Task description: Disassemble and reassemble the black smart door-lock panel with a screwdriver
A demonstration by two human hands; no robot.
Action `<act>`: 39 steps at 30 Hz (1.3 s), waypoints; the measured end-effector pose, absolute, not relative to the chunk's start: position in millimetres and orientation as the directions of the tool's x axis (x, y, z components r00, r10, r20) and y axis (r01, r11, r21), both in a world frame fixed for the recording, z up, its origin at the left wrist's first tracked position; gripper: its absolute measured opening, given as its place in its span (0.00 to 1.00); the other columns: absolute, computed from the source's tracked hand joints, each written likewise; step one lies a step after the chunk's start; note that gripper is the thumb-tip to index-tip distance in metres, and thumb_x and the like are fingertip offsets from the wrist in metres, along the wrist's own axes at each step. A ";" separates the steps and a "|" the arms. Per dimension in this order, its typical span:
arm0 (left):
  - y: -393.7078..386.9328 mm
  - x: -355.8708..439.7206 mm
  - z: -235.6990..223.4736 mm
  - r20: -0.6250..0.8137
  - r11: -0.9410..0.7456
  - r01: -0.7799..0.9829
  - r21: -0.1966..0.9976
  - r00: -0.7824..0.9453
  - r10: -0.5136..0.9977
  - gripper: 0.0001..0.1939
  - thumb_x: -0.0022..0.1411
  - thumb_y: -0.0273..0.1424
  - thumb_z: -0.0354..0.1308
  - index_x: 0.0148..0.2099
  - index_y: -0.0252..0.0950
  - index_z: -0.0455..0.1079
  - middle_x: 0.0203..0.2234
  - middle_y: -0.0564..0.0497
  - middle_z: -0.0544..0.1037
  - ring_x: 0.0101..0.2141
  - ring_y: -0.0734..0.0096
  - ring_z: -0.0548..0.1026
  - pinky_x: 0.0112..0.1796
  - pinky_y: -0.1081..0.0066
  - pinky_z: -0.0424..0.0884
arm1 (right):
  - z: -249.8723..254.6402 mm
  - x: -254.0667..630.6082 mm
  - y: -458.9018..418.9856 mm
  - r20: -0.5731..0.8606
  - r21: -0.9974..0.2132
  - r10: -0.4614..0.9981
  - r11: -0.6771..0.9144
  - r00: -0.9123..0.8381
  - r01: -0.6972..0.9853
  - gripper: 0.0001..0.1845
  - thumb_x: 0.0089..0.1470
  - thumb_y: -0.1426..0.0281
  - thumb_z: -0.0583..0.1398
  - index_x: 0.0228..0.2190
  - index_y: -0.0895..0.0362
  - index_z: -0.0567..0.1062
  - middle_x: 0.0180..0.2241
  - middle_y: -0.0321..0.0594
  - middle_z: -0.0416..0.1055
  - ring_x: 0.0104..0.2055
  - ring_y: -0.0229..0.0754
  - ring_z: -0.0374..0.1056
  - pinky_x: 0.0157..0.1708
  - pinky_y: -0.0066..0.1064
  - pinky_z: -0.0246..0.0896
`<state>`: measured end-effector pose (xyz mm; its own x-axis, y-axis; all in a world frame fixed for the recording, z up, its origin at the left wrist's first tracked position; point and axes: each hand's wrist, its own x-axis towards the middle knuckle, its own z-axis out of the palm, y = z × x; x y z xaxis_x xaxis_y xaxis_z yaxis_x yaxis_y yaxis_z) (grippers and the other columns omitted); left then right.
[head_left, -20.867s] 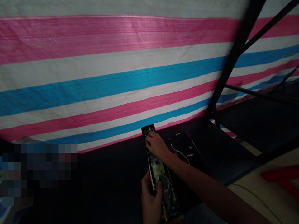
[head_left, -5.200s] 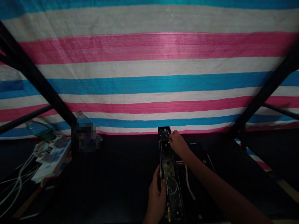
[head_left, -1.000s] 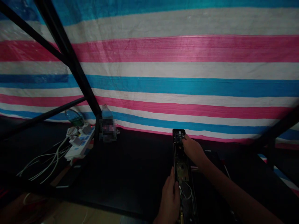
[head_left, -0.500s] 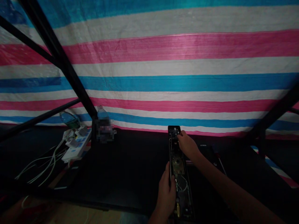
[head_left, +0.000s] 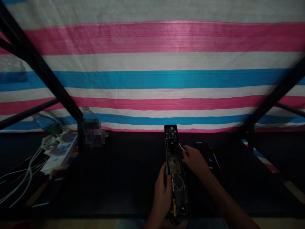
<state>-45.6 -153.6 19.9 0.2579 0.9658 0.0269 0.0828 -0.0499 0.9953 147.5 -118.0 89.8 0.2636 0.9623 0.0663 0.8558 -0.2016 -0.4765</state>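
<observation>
A long, narrow black electronic device [head_left: 175, 163], which looks like an opened door lock, stands with its inner side towards me. At its top sits a circuit board [head_left: 170, 132]; lower down are a looped white wire [head_left: 183, 183] and a brass-coloured rod [head_left: 174, 207]. My left hand [head_left: 164, 187] grips the housing along its left edge, thumb over the rim. Beside the device's right edge, my right hand [head_left: 194, 157] is closed in a pinch on a pale cable [head_left: 182, 147] that runs to the upper part of the device. The fingertips are partly hidden.
A screwdriver [head_left: 215, 157] and small dark parts [head_left: 199, 143] lie right of the device on the black table [head_left: 128, 178]. At left are a white power strip [head_left: 60, 156] with cords, a bottle [head_left: 47, 124] and a blurred-out bottle [head_left: 89, 114]. Black frame bars [head_left: 40, 66] slant up both sides.
My right hand has moved from the circuit board down to the device's right side, and a pale cable now shows at its fingers. The left hand keeps its grip. The view has shifted right.
</observation>
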 end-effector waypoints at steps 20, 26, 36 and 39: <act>-151.7 -43.9 17.4 0.040 -0.059 0.059 0.996 0.279 0.960 0.25 0.70 0.35 0.49 0.67 0.39 0.57 0.61 0.42 0.70 0.60 0.60 0.69 0.60 0.59 0.63 | 86.9 111.9 -183.9 0.019 -0.983 0.975 -0.023 0.223 0.183 0.21 0.58 0.63 0.59 0.52 0.55 0.72 0.42 0.44 0.78 0.40 0.45 0.76 0.39 0.34 0.72; -154.2 -44.6 19.4 0.011 -0.033 0.078 0.996 0.269 0.963 0.26 0.71 0.40 0.49 0.67 0.38 0.58 0.58 0.42 0.73 0.57 0.59 0.72 0.56 0.60 0.67 | 67.5 111.9 -202.5 0.127 -0.968 0.870 0.005 0.477 0.250 0.21 0.57 0.58 0.61 0.48 0.56 0.77 0.47 0.50 0.77 0.47 0.51 0.75 0.47 0.40 0.72; -97.3 -130.9 27.1 0.226 -0.245 0.535 0.809 0.101 0.969 0.17 0.63 0.42 0.53 0.43 0.38 0.77 0.40 0.44 0.80 0.42 0.55 0.78 0.45 0.57 0.74 | 9.4 118.8 -227.4 0.004 -0.967 0.811 -0.146 0.585 0.209 0.21 0.57 0.55 0.59 0.42 0.58 0.80 0.37 0.48 0.80 0.34 0.48 0.77 0.37 0.37 0.74; -74.0 -158.0 29.5 0.206 -0.185 0.606 0.774 0.036 0.978 0.19 0.61 0.44 0.53 0.42 0.37 0.77 0.39 0.45 0.81 0.39 0.54 0.79 0.41 0.58 0.75 | 3.8 112.8 -226.0 0.065 -0.950 0.805 -0.131 0.590 0.284 0.20 0.59 0.56 0.58 0.42 0.57 0.80 0.39 0.48 0.80 0.38 0.48 0.77 0.41 0.38 0.73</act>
<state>-158.0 -74.0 29.5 0.0355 0.9779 0.2061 0.6061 -0.1851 0.7736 112.8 -226.0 3.8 0.5899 0.8049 0.0648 0.2838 -0.1315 -0.9498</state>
